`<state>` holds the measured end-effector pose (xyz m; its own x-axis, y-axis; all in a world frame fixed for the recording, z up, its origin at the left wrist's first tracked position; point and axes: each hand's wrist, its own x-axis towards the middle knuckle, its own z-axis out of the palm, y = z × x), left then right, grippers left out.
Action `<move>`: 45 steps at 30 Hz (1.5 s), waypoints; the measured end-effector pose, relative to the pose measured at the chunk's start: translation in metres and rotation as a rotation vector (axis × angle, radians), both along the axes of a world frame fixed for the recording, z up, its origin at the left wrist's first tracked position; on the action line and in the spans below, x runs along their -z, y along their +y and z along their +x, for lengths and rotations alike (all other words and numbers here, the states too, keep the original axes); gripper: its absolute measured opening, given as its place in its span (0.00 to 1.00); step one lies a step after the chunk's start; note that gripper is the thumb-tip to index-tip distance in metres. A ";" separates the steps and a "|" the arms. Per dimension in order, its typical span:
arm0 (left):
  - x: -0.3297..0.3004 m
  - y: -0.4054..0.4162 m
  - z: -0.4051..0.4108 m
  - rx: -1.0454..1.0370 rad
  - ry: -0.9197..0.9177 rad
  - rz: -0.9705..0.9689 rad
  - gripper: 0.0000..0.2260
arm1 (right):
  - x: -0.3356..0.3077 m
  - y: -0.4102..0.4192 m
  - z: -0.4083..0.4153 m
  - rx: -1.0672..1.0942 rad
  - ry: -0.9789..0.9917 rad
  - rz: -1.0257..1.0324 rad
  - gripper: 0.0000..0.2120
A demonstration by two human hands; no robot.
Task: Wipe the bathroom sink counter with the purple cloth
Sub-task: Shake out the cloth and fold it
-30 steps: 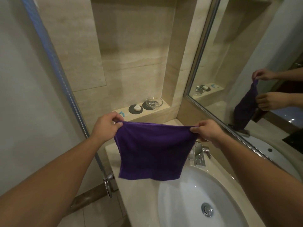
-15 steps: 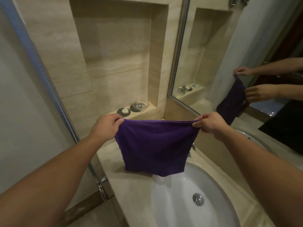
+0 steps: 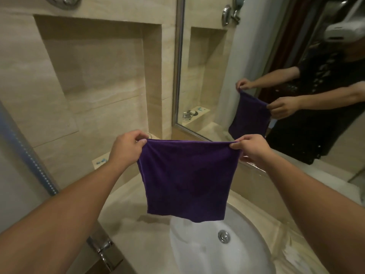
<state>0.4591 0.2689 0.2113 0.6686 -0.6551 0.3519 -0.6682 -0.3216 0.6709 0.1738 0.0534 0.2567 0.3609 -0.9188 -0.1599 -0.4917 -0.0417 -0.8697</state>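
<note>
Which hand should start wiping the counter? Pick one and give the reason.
Left. Both hands pinch the cloth's top corners, but the left hand hangs over the bare counter beside the sink, while the right hand sits by the mirror.

Left hand [image 3: 126,148] and right hand [image 3: 251,148] pinching purple cloth [image 3: 187,178] by top corners, above sink [image 3: 246,254], counter [image 3: 138,244]

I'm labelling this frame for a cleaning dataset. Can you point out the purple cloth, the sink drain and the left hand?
purple cloth [image 3: 187,178]: head view, middle of the hanging fabric.
sink drain [image 3: 224,236]: head view, centre of the metal stopper.
left hand [image 3: 126,148]: head view, back of the hand pinching the cloth's top corner.
</note>
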 end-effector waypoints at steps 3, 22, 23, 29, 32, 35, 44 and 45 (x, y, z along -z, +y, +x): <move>-0.008 -0.010 0.007 0.085 -0.124 0.037 0.08 | -0.010 0.008 -0.008 0.061 -0.033 -0.004 0.07; -0.080 -0.088 -0.016 0.349 -0.170 -0.010 0.06 | -0.083 0.048 -0.076 0.395 -0.041 -0.102 0.03; -0.081 -0.094 -0.020 0.376 -0.164 -0.016 0.05 | -0.086 0.050 -0.083 0.416 -0.044 -0.108 0.03; -0.091 -0.123 -0.062 0.526 -0.198 -0.057 0.06 | -0.097 0.067 -0.138 0.538 -0.068 -0.121 0.09; -0.097 -0.134 -0.091 0.593 -0.214 -0.070 0.07 | -0.102 0.075 -0.172 0.583 -0.065 -0.122 0.08; -0.103 -0.142 -0.120 0.610 -0.198 -0.086 0.06 | -0.108 0.083 -0.199 0.612 -0.084 -0.126 0.08; -0.116 -0.150 -0.184 0.612 -0.035 -0.098 0.02 | -0.122 0.100 -0.242 0.685 -0.132 -0.078 0.06; -0.116 -0.151 -0.186 0.618 -0.033 -0.091 0.01 | -0.121 0.103 -0.245 0.693 -0.137 -0.065 0.06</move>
<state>0.2731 0.1181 0.3274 0.1637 -0.8838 0.4384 -0.7332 0.1883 0.6534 -0.0710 0.1560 0.3780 -0.2971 -0.9504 -0.0924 -0.3103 0.1876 -0.9319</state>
